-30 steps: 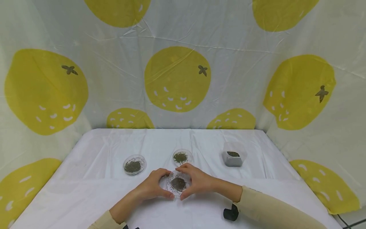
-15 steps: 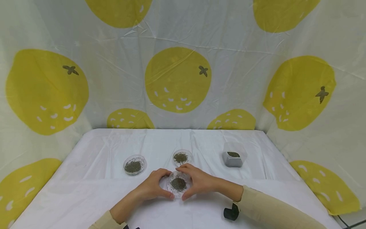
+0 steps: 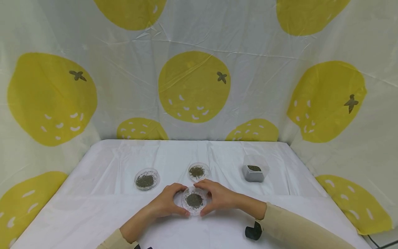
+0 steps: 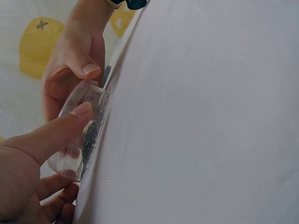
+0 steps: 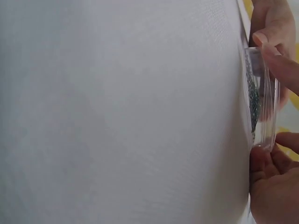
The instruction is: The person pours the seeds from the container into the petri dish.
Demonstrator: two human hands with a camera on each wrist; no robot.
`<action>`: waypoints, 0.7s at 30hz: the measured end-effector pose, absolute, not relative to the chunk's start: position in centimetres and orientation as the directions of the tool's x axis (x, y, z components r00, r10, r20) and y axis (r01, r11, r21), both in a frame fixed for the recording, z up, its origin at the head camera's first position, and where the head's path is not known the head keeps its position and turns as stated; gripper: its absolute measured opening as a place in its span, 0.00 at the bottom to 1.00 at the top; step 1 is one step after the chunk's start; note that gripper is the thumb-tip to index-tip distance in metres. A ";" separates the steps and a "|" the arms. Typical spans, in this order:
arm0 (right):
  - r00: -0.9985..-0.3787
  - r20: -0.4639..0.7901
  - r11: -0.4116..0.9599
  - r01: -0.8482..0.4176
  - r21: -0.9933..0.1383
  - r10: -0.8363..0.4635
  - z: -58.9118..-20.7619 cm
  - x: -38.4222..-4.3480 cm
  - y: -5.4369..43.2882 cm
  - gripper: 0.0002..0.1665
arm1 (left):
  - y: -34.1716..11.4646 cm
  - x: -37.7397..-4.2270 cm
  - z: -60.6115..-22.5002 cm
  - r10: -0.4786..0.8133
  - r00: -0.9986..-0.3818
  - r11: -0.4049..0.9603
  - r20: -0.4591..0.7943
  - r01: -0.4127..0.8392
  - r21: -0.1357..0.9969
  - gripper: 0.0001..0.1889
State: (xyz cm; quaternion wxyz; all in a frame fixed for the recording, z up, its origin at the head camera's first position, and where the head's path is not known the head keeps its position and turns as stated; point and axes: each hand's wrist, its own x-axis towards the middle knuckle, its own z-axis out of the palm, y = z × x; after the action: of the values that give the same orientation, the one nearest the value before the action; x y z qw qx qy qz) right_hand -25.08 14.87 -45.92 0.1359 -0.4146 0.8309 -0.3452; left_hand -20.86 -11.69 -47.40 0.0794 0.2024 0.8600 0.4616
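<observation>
In the head view a clear round petri dish lies on the white cloth at front centre. Dark green-brown flakes are heaped in its middle, with loose specks around them. My left hand holds its left side, thumb at the near edge and fingers at the far edge. My right hand holds the right side the same way. From the left wrist, the dish shows edge-on with stepped clear walls, the left thumb pressing its upper face. The right wrist view has the right thumb on the rim.
Behind the hands stands a second petri dish of flakes, and a third petri dish sits to the left. At right is a clear-lidded square tub with dark flakes. A lemon-print curtain hangs behind the cloth-covered table.
My right hand has shifted slightly right along the dish's edge. The left hand stays nearly where it was, and the other dishes and tub have not moved.
</observation>
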 end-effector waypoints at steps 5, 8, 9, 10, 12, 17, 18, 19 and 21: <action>-0.624 0.058 0.418 -0.586 -0.694 -0.779 -45.9 -24.9 14.9 0.55 | -11.7 -21.0 -47.5 0.435 -0.898 0.492 0.057 0.290 0.821 0.43; -0.623 0.065 0.413 -0.589 -0.695 -0.779 -45.8 -24.9 14.8 0.56 | -11.8 -21.1 -47.4 0.444 -0.893 0.493 0.065 0.305 0.815 0.44; -0.624 0.066 0.412 -0.588 -0.695 -0.779 -45.8 -24.9 14.8 0.56 | -11.8 -21.1 -47.4 0.447 -0.892 0.492 0.067 0.308 0.814 0.45; -0.624 0.065 0.412 -0.586 -0.698 -0.779 -45.8 -24.9 14.8 0.56 | -11.7 -21.1 -47.4 0.448 -0.892 0.490 0.067 0.308 0.816 0.45; -0.624 0.058 0.413 -0.580 -0.702 -0.779 -45.8 -24.8 14.9 0.57 | -11.7 -21.1 -47.3 0.449 -0.891 0.484 0.066 0.305 0.820 0.46; -0.624 0.054 0.410 -0.574 -0.709 -0.780 -45.7 -24.8 15.1 0.56 | -11.8 -21.1 -47.2 0.446 -0.893 0.481 0.059 0.294 0.826 0.46; -0.623 0.057 0.410 -0.578 -0.706 -0.780 -45.5 -24.8 15.2 0.56 | -11.8 -21.2 -47.2 0.447 -0.892 0.481 0.062 0.299 0.824 0.46; -0.621 0.062 0.411 -0.587 -0.697 -0.782 -45.4 -24.8 15.3 0.56 | -11.9 -21.3 -47.2 0.450 -0.891 0.482 0.065 0.304 0.822 0.46; -0.616 0.071 0.416 -0.608 -0.676 -0.784 -45.1 -24.8 15.4 0.56 | -12.0 -21.6 -47.2 0.460 -0.885 0.482 0.071 0.315 0.818 0.45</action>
State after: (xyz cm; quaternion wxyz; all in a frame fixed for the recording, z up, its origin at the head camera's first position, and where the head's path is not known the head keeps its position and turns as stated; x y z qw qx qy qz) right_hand -24.78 15.40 -45.12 0.1290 -0.4187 0.8315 -0.3414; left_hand -21.58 -12.01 -47.19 0.0792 0.2260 0.8570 0.4562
